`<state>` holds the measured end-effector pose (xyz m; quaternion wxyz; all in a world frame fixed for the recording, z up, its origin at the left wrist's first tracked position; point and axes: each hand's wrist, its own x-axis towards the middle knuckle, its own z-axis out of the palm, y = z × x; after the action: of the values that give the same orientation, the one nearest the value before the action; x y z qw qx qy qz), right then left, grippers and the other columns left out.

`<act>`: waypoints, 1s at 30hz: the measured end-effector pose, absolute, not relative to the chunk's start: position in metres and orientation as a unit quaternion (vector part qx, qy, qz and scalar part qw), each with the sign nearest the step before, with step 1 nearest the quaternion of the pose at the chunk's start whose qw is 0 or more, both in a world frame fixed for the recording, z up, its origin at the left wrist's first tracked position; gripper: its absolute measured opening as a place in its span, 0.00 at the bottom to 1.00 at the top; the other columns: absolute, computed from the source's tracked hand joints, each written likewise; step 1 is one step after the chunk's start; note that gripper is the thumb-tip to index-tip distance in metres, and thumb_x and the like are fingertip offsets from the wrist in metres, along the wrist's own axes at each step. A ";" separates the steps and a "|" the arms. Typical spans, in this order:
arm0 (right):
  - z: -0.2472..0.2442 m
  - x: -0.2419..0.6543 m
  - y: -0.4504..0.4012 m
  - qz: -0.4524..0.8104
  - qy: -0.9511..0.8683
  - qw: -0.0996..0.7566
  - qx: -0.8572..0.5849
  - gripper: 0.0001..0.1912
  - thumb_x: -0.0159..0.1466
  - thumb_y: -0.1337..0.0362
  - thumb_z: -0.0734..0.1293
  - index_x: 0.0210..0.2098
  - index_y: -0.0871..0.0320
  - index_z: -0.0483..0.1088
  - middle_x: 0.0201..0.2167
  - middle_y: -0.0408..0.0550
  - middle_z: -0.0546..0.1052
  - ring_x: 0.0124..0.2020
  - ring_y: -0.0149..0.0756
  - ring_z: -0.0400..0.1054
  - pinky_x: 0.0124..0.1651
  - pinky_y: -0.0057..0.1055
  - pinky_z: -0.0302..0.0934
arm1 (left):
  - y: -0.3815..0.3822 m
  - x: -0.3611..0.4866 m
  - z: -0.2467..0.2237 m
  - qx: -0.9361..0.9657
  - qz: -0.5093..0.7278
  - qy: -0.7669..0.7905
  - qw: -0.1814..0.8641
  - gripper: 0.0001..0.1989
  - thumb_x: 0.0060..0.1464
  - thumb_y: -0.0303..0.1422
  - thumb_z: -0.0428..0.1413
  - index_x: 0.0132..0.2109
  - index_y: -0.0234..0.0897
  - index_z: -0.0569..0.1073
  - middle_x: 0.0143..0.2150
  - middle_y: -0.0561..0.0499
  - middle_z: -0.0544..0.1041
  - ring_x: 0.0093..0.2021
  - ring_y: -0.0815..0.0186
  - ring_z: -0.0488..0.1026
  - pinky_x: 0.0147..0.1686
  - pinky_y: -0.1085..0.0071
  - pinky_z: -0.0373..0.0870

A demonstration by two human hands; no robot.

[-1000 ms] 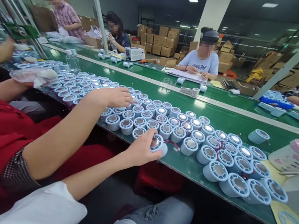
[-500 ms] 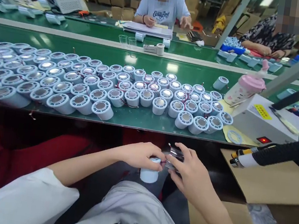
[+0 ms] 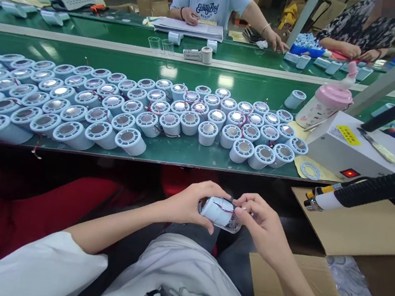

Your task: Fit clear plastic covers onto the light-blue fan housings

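Above my lap, my left hand (image 3: 195, 203) is wrapped round a light-blue cylinder (image 3: 217, 211), which lies on its side. A clear plastic cup (image 3: 234, 224) surrounds the cylinder's right part. My right hand (image 3: 258, 221) is closed at the right end, its thumb and fingertips pinching the thin dark and red wires (image 3: 224, 207) near the cup's rim. Beyond my hands, rows of similar light-blue cylinders (image 3: 131, 140) stand on the green bench (image 3: 182, 153), several with thin red wires.
A grey box with a red switch (image 3: 353, 151), a pink-lidded cup (image 3: 324, 106) and black hoses (image 3: 377, 191) are at the right. Below them are open cardboard flaps (image 3: 354, 227) and clear plastic (image 3: 357, 290). People sit across the bench.
The blue cylinder has turned from upright to lying sideways and is now partly inside the clear cup. My hands have come together around them. Across the bench, a person's arm has stretched rightward.
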<state>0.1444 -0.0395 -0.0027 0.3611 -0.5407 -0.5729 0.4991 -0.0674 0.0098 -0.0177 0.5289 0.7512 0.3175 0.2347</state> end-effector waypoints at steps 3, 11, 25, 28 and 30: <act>-0.008 0.150 -0.038 0.576 -0.471 0.404 -0.532 0.18 0.57 0.52 0.70 0.19 0.59 0.70 0.41 0.52 0.71 0.42 0.43 0.70 0.35 0.34 0.71 | 0.008 -0.065 -0.018 0.688 0.200 0.310 0.626 0.35 0.40 0.35 0.68 0.57 0.40 0.68 0.56 0.42 0.70 0.54 0.55 0.69 0.51 0.59 0.69; -0.017 0.159 -0.050 0.397 -0.689 0.377 -0.475 0.21 0.54 0.62 0.74 0.48 0.50 0.73 0.56 0.51 0.71 0.59 0.48 0.63 0.59 0.47 0.62 | 0.003 -0.059 -0.018 0.522 0.234 0.294 0.766 0.31 0.45 0.29 0.65 0.56 0.39 0.65 0.56 0.42 0.68 0.47 0.63 0.72 0.44 0.64 0.72; -0.006 0.164 -0.062 0.480 -0.613 0.363 -0.512 0.17 0.56 0.58 0.73 0.43 0.52 0.70 0.47 0.46 0.74 0.46 0.41 0.72 0.49 0.38 0.72 | -0.002 -0.062 -0.002 0.637 0.217 0.257 0.693 0.37 0.45 0.30 0.65 0.63 0.44 0.63 0.62 0.43 0.66 0.57 0.56 0.68 0.55 0.60 0.67; -0.005 0.165 -0.062 0.514 -0.585 0.368 -0.509 0.17 0.57 0.58 0.72 0.45 0.52 0.69 0.46 0.47 0.74 0.43 0.39 0.72 0.45 0.35 0.72 | -0.002 -0.062 -0.002 0.650 0.219 0.254 0.682 0.38 0.45 0.31 0.65 0.63 0.44 0.63 0.62 0.43 0.66 0.57 0.56 0.69 0.56 0.59 0.66; -0.005 0.165 -0.062 0.540 -0.565 0.369 -0.503 0.18 0.57 0.59 0.72 0.46 0.52 0.68 0.46 0.47 0.74 0.43 0.37 0.72 0.44 0.32 0.72 | -0.001 -0.062 -0.002 0.658 0.219 0.250 0.675 0.38 0.45 0.31 0.66 0.63 0.44 0.63 0.62 0.43 0.66 0.57 0.55 0.68 0.56 0.59 0.67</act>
<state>0.1654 -0.0618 -0.0050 0.3692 -0.5028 -0.5647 0.5404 -0.0622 -0.0015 -0.0021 0.6755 0.6580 0.2503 0.2192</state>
